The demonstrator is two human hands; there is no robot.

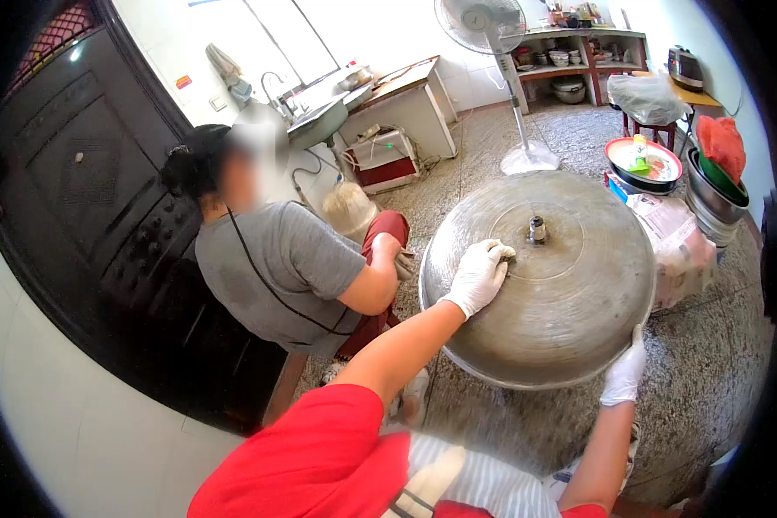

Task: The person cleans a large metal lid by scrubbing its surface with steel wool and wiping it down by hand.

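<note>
A large, round, wet-looking metal disc (570, 319) with curved scuff marks fills the space before me. A short metal fitting (537, 230) stands up near its middle. My left hand (477, 281), in a white glove, presses a small beige lump (502, 251) against the disc's upper surface, fingers closed over it; whether it is cloth or something softer I cannot make out. At the near right rim, my right hand (627, 371), also gloved in white, grips the edge, partly hidden by the rim.
A person in a grey shirt (272, 259) sits low at my left, before a dark door (95, 207). A standing fan (527, 155) is behind the disc. Stacked basins (708, 203) and a patterned bag (673, 237) are at the right. A sink (319, 121) lines the back wall.
</note>
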